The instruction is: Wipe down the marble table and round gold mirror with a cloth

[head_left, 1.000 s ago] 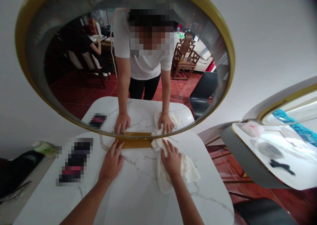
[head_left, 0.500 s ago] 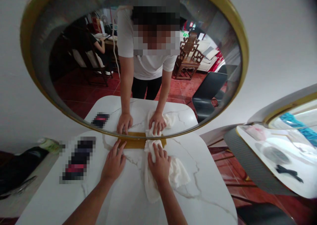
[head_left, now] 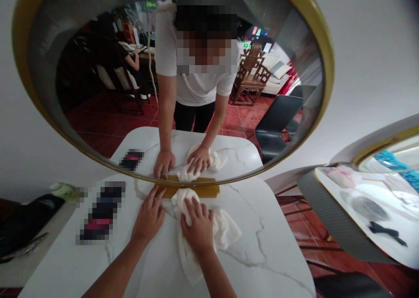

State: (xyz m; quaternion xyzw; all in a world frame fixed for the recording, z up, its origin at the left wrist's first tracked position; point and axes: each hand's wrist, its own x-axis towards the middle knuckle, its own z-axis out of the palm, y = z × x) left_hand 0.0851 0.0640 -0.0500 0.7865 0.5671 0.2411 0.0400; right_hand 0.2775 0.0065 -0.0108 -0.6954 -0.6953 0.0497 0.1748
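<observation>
A crumpled white cloth point(head_left: 227, 230) lies on the white marble-patterned table point(head_left: 275, 254). My right hand point(head_left: 198, 228) presses down on it, fingers curled over a bunched part at the front of the mirror's gold base point(head_left: 207, 191). Flat on the left end of that base and the tabletop rests my left hand point(head_left: 149, 217), its fingers stretched out and nothing held. Above both hands stands a large round mirror with a gold rim point(head_left: 328, 79); it reflects a person in a white shirt leaning over the table.
A dark, pixelated object point(head_left: 103, 213) lies left on the table. Beyond the left edge are a black bag point(head_left: 31, 221) and a green item point(head_left: 63, 192). To the right stands a second white table point(head_left: 353, 202) with a dark object point(head_left: 388, 232) and another mirror.
My right hand has slid left along the gold base, dragging the cloth with it and uncovering the base's right part. My left hand stays nearly where it was.
</observation>
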